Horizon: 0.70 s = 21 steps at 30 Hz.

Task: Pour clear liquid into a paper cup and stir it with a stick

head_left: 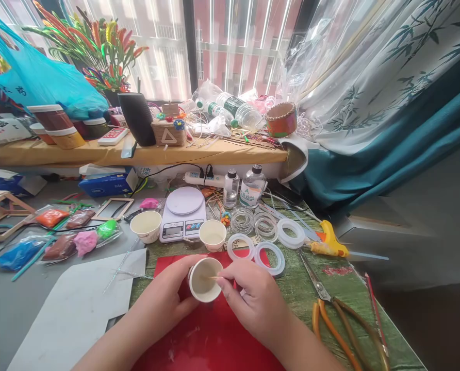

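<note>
My left hand (179, 286) is wrapped around the side of a white paper cup (206, 281), which is tilted so that its inside faces me. A thin wooden stick (214, 279) is pinched between the thumb and fingers of my right hand (249, 293), and its tip reaches into the cup. What lies at the bottom of the cup is hard to make out. Both hands are over a red sheet (210, 340). Just beyond them stand another paper cup (213, 235) and clear ring-shaped silicone molds (269, 258).
A digital kitchen scale (183, 214) stands behind, with a third paper cup (146, 226) at its left. Two clear bottles (252, 186) are behind the molds. At right lie scissors (319, 288) and a yellow glue gun (330, 240). Bagged colored clay (86, 242) and white paper (79, 299) are at left.
</note>
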Motion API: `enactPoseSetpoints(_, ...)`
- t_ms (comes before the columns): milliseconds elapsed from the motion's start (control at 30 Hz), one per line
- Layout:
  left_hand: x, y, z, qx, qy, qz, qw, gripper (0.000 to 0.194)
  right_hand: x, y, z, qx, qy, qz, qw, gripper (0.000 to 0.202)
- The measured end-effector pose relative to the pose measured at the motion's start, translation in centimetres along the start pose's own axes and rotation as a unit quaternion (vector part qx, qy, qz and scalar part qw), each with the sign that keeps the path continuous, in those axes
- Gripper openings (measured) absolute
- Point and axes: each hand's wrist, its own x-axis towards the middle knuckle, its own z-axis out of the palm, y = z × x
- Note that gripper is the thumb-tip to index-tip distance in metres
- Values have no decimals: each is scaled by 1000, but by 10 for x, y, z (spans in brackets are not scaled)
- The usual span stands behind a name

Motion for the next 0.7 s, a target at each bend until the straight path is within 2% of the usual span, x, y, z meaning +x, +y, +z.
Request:
enactPoseSetpoints(67,0,1,0,2,1,-3,1000,49,1,0,-1,29,2,7,1000,28)
enactPoseSetpoints(300,-1,0,0,6,-9,-10,1000,52,1,2,1,14,-7,26,1000,27)
enactPoseSetpoints(433,-2,-2,1,20,0,-4,1000,57,-1,4,3,-41,9,28,999,30)
enactPoseSetpoints(700,-1,-3,3,12,8,-5,1000,50,-2,3,3,-32,-9,49,998,28)
